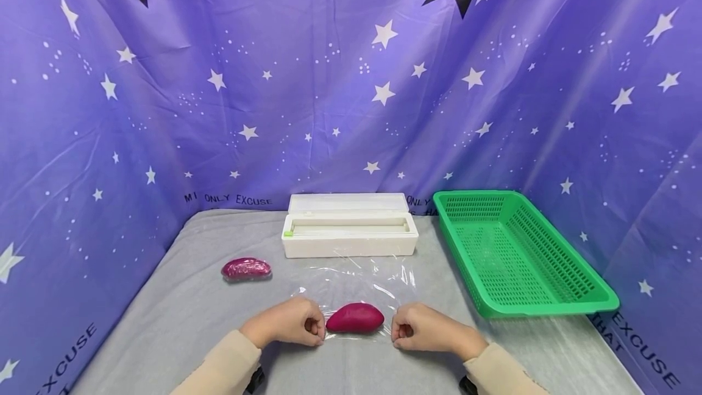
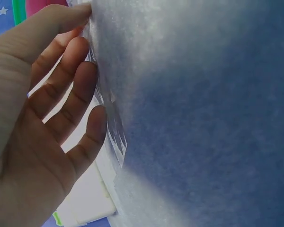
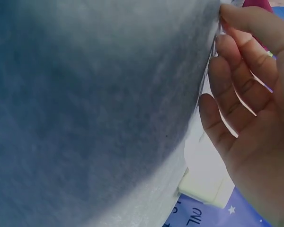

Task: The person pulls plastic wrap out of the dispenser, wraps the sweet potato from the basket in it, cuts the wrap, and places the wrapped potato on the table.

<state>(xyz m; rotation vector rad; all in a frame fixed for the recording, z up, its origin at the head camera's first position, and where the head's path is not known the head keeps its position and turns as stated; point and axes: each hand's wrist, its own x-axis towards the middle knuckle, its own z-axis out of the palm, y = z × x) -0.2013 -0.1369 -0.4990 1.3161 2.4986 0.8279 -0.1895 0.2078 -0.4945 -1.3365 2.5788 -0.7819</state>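
A smooth magenta sweet potato [image 1: 355, 317] lies on a sheet of clear cling film [image 1: 392, 288] in the head view. The film stretches from the white dispenser box [image 1: 351, 245] toward the person. At the sheet's near left corner, the left hand [image 1: 293, 320] pinches the film between thumb and forefinger. On the opposite side the right hand [image 1: 425, 328] pinches the near right corner the same way. Each wrist view shows the other fingers loosely bent along the film edge, close over the grey cloth. The sweet potato sits between the two hands.
A second sweet potato [image 1: 247, 269], wrapped in film, lies at the left. The dispenser's lid [image 1: 348, 202] stands raised at the back. At the right is a green perforated basket [image 1: 548, 309]. Grey cloth [image 1: 203, 297] covers the table, with a star-printed purple curtain [image 1: 329, 78] around it.
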